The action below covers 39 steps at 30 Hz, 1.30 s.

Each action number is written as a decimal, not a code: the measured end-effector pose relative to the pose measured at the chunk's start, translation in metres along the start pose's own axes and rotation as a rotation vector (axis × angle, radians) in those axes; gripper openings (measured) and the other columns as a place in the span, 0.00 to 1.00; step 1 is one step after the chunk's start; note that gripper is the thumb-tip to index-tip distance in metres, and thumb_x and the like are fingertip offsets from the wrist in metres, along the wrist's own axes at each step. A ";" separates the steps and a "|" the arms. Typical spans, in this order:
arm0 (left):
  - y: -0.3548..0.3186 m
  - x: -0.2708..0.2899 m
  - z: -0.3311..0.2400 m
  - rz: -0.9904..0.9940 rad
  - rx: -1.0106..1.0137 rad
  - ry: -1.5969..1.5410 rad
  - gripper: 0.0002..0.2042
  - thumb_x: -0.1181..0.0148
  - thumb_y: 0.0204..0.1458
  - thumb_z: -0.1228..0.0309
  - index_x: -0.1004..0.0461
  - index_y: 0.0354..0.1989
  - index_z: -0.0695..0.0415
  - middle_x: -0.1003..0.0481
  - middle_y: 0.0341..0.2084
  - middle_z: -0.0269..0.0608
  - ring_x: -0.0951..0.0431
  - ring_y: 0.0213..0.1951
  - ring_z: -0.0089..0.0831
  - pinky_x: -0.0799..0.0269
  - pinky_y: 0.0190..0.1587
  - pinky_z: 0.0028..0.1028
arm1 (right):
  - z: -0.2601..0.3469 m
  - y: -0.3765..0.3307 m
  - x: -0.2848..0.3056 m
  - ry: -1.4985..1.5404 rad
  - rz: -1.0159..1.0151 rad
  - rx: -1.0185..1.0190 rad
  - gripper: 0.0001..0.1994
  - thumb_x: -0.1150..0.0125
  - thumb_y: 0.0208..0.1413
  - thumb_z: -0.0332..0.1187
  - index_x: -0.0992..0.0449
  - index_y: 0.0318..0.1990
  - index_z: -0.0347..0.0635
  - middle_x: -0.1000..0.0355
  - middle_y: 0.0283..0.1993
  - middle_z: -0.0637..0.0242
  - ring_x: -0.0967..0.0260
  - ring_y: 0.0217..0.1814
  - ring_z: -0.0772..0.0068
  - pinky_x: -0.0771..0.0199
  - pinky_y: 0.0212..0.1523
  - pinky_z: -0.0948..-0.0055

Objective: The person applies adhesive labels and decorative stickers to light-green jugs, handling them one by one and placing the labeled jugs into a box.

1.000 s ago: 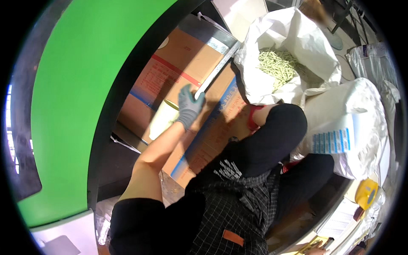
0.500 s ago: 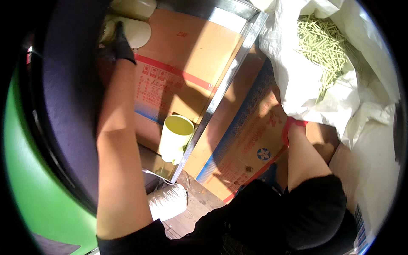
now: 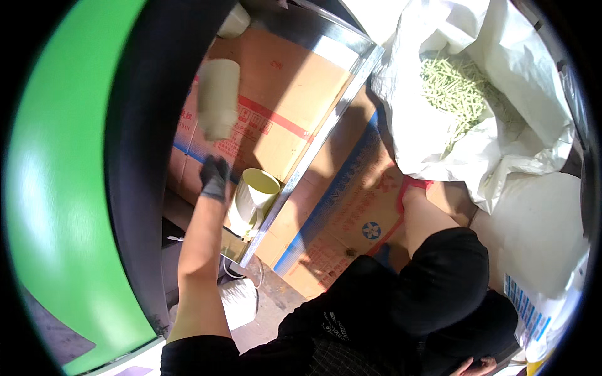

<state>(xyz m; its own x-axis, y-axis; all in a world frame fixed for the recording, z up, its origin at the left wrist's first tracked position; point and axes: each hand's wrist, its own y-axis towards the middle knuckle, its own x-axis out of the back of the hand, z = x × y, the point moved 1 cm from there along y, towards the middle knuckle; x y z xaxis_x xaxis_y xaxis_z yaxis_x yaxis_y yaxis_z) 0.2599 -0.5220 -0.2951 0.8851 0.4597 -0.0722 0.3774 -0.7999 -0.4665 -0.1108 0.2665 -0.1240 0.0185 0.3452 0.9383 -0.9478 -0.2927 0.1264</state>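
Cups are the matter here: a pale yellow-green cup (image 3: 258, 194) stands open-mouthed against the metal frame rail (image 3: 313, 141), on the flattened cardboard box (image 3: 282, 106) that lies within the frame. A second, cream-coloured cup (image 3: 218, 99) appears blurred above it, apart from any hand, seemingly in the air or leaning by the dark curved rim (image 3: 141, 156) of the green machine housing (image 3: 59, 188).

The left hand (image 3: 216, 177), in a dark glove, hangs just beside the standing cup, its fingers loosely curled and holding nothing. The right hand (image 3: 414, 188), in a red glove, rests pressed on another cardboard box (image 3: 351, 207) near the white sack (image 3: 501, 144) of green pellets (image 3: 461, 88); whether it grips anything cannot be told.

Judging from this, a good grasp would come from wrapping the left hand round the cup's wall below the lip, keeping it upright and clear of the rail's edge, while the right hand steadies the body.
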 end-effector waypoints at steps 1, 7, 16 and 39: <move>-0.017 0.028 0.011 0.222 0.290 0.180 0.04 0.42 0.63 0.67 0.25 0.35 0.49 0.26 0.25 0.35 0.24 0.25 0.33 0.24 0.28 0.29 | 0.004 0.003 -0.001 0.165 0.022 -0.026 0.29 0.43 0.68 0.59 0.35 0.45 0.35 0.41 0.39 0.59 0.39 0.39 0.58 0.33 0.47 0.59; -0.116 -0.026 0.030 0.178 -0.938 0.865 0.26 0.29 0.55 0.62 0.26 0.58 0.63 0.22 0.51 0.56 0.22 0.51 0.47 0.25 0.53 0.43 | 0.006 0.003 -0.004 0.341 0.062 -0.028 0.25 0.37 0.67 0.52 0.42 0.44 0.41 0.47 0.41 0.63 0.44 0.43 0.64 0.36 0.48 0.62; -0.105 -0.303 0.005 0.136 -1.670 1.483 0.40 0.36 0.55 0.45 0.35 0.71 0.59 0.34 0.69 0.58 0.36 0.69 0.56 0.42 0.71 0.50 | -0.009 0.009 -0.016 0.097 -0.167 -0.059 0.27 0.40 0.67 0.58 0.38 0.42 0.40 0.48 0.35 0.67 0.46 0.36 0.66 0.39 0.41 0.65; -0.168 -0.158 0.044 0.364 -1.056 0.968 0.21 0.34 0.60 0.65 0.26 0.56 0.65 0.30 0.57 0.65 0.33 0.61 0.62 0.39 0.64 0.52 | -0.026 0.007 -0.025 0.246 -0.080 -0.071 0.18 0.43 0.68 0.42 0.36 0.50 0.35 0.42 0.41 0.62 0.42 0.46 0.63 0.40 0.54 0.63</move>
<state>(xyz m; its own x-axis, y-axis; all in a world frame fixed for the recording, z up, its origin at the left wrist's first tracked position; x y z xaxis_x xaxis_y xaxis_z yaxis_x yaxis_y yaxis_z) 0.0447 -0.4433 -0.2445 0.6455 0.0861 0.7589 -0.2569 -0.9113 0.3219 -0.1266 0.2787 -0.1551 0.0247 0.5740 0.8185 -0.9665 -0.1956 0.1662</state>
